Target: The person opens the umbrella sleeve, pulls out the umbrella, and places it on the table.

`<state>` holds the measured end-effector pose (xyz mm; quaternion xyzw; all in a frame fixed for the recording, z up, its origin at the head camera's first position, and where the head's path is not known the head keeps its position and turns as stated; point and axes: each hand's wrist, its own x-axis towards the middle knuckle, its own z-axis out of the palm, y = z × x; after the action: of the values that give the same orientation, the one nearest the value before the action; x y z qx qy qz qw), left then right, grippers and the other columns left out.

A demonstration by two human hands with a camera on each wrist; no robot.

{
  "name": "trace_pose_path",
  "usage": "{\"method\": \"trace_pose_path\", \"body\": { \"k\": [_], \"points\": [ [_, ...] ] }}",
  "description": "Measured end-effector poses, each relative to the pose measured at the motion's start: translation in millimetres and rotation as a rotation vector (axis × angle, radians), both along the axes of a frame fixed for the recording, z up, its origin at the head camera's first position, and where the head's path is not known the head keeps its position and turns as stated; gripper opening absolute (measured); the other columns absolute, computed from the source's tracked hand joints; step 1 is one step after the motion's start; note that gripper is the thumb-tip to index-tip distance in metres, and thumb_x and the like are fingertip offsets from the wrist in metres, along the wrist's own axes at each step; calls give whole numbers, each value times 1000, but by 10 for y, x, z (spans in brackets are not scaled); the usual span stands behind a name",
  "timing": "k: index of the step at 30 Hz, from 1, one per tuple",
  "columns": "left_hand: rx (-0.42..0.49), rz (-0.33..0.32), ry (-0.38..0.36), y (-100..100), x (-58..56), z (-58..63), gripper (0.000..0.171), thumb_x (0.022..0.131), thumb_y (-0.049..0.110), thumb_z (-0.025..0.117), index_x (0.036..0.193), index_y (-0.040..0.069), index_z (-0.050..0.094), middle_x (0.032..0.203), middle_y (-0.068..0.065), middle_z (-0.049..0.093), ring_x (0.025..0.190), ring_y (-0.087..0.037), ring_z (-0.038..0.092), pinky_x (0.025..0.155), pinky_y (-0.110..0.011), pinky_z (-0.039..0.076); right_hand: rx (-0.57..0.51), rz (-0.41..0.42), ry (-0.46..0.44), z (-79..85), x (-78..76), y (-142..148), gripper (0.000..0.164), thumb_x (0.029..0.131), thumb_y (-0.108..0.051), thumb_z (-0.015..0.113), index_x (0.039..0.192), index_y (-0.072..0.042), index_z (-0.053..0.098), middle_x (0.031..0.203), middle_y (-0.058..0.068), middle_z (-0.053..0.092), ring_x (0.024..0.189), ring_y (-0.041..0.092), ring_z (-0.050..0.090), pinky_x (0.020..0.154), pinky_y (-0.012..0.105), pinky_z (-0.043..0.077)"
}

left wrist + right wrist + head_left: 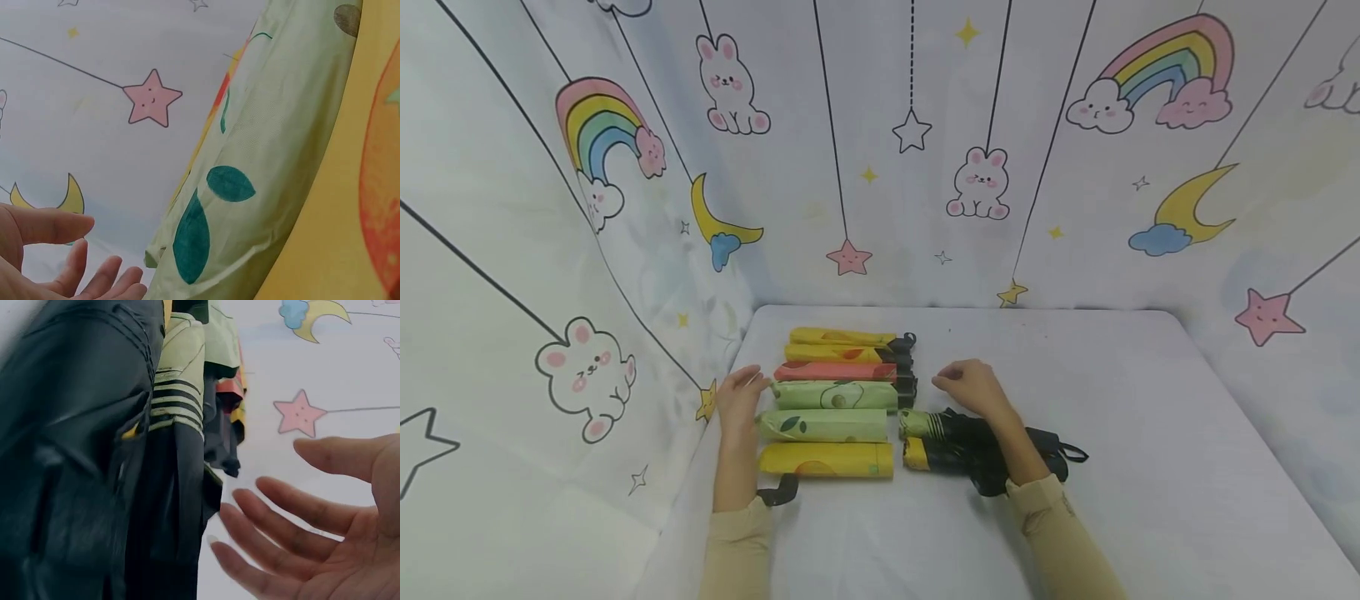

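We see the left hand (741,398) loosely spread, holding nothing, near the left ends of the pouches (823,426); the right hand (973,387), likewise spread and empty, is beyond at least two dark bundles (958,429). On the table (1150,467) we count six pouches: three yellow, two green, one red.

On the table (1150,408) I log four sleeved umbrellas (835,395) stacked front to back on the left half, handles toward the right, with two sleeves (825,460) lying side by side in front of them. Right of those sleeves I have two bare umbrellas (958,454), under the right forearm (1018,446). I read the left hand (741,396) beside the row's left ends, the right hand (973,386) beyond the bare pair, the wall (782,192) behind everything.
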<state>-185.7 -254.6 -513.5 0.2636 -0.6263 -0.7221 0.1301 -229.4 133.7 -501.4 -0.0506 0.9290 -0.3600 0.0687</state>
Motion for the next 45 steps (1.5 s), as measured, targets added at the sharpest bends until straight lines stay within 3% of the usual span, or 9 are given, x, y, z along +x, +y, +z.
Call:
{"method": "trace_pose_path", "body": {
  "k": [8,16,22,26,29,33,40,45],
  "points": [
    [3,5,-33,34,-66,-12,52,94,-6,63,144,-7,50,156,-24,47,148,-32,43,125,-43,33,17,61,-47,-64,-132,-161,34,96,-34,74,110,-3,79,106,11,77,100,29,71,86,48,61],
    [28,27,-25,71,-119,-43,53,93,-11,59,144,-9,48,156,-25,46,149,-33,40,122,-42,36,0,106,-151,-135,-232,-292,35,95,-32,74,104,1,81,91,12,78,85,26,72,75,40,62],
    [17,10,-51,68,-157,-71,54,93,-12,57,146,-8,49,157,-23,46,146,-35,43,122,-43,37,2,89,-231,-162,-255,-397,35,96,-29,75,105,5,79,90,16,78,81,28,76,71,39,64],
    [17,-22,-71,70,-177,-97,52,97,-7,57,148,-6,48,158,-22,44,141,-32,47,114,-38,44,26,80,-252,-156,-278,-463,36,95,-30,75,101,5,79,86,16,77,79,27,75,70,37,64],
    [10,-38,-85,74,-195,-116,51,99,-3,58,149,-4,48,156,-20,47,125,-28,54,101,-33,50,5,78,-255,-174,-283,-490,35,95,-31,75,90,4,79,80,15,77,72,25,74,66,35,62],
    [-4,-36,-102,86,-212,-139,48,98,-3,59,146,-3,51,154,-19,50,109,-23,53,92,-33,50,-90,15,-289,-289,-324,-490,34,95,-30,75,88,3,77,76,12,75,67,21,72,62,31,61],
    [-11,-31,-109,84,-189,-149,46,99,-3,59,145,-2,52,149,-18,52,103,-24,56,89,-32,51,-299,-134,-391,-338,-341,-473,46,91,-25,80,111,14,68,95,20,76,75,27,77,67,33,64],
    [-7,-24,-113,101,-196,-168,45,98,-4,58,143,-3,55,146,-18,55,102,-23,57,88,-30,52,-328,-163,-413,-359,-320,-478,48,87,-19,85,115,15,66,99,22,76,75,24,77,68,31,65]
  ]
}}
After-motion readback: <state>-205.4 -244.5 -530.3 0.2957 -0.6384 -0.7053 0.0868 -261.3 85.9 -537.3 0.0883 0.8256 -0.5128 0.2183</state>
